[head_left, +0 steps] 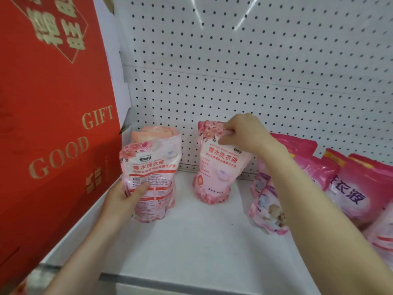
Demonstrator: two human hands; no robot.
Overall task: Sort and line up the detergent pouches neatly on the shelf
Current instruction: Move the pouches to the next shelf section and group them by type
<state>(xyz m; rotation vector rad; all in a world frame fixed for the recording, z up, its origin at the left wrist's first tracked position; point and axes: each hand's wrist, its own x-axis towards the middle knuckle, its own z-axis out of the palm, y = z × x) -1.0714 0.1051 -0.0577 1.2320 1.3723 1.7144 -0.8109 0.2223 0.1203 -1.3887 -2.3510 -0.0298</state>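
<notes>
A pale pink detergent pouch (153, 173) stands at the left of the white shelf (191, 241), with two more pouches (155, 133) behind it. My left hand (125, 199) grips its lower left side, thumb across the front. A second pink pouch (214, 167) stands upright near the middle, close to the back wall. My right hand (242, 133) pinches its top right corner. Several darker pink pouches (331, 177) lean in a loose group at the right, partly hidden by my right forearm.
A tall red gift box (53, 124) with gold lettering closes off the shelf's left side. A white pegboard (255, 71) forms the back wall. The shelf's front edge (191, 282) runs along the bottom.
</notes>
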